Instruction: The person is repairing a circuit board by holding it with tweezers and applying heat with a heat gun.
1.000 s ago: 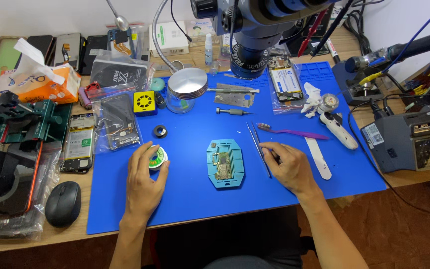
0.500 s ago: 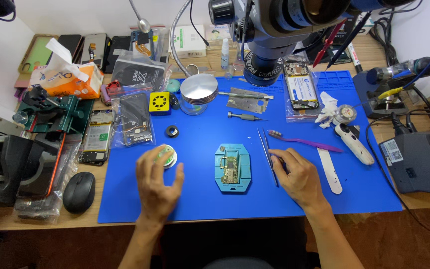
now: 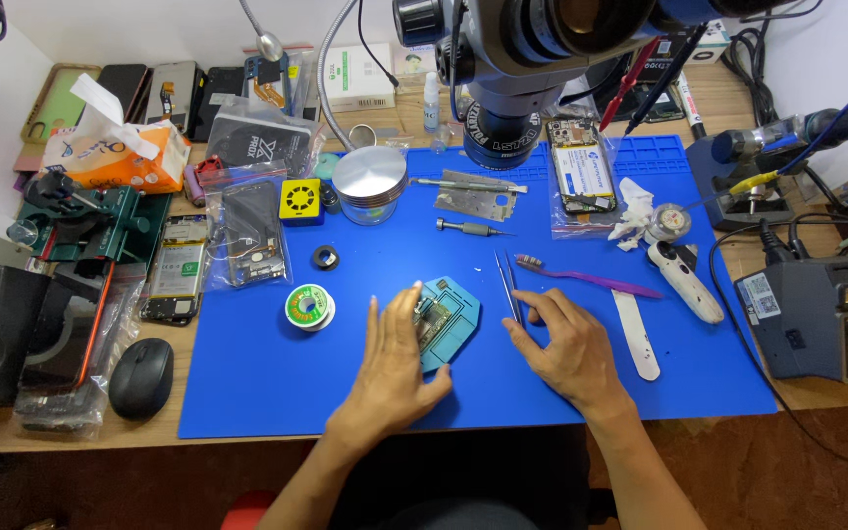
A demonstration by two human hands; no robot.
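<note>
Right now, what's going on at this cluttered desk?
A person sits at a workbench covered by a blue mat, under a microscope. Their left hand rests on a small teal holder with a circuit board in it. Their right hand lies flat on the mat, fingertips touching a pair of tweezers. A solder spool, a purple toothbrush and opened phones lie around.

Teal circuit-board holder [image 3: 447, 316]: flat, roughly shield-shaped, lying face up on the blue mat, slightly tilted, small board with metal parts seated in its middle; left edge covered by fingers. Metal tweezers [image 3: 508, 285]: slim, silver, two prongs closed to a point, lying flat just right of the holder, tips pointing away, rear end beside fingertips.
</note>
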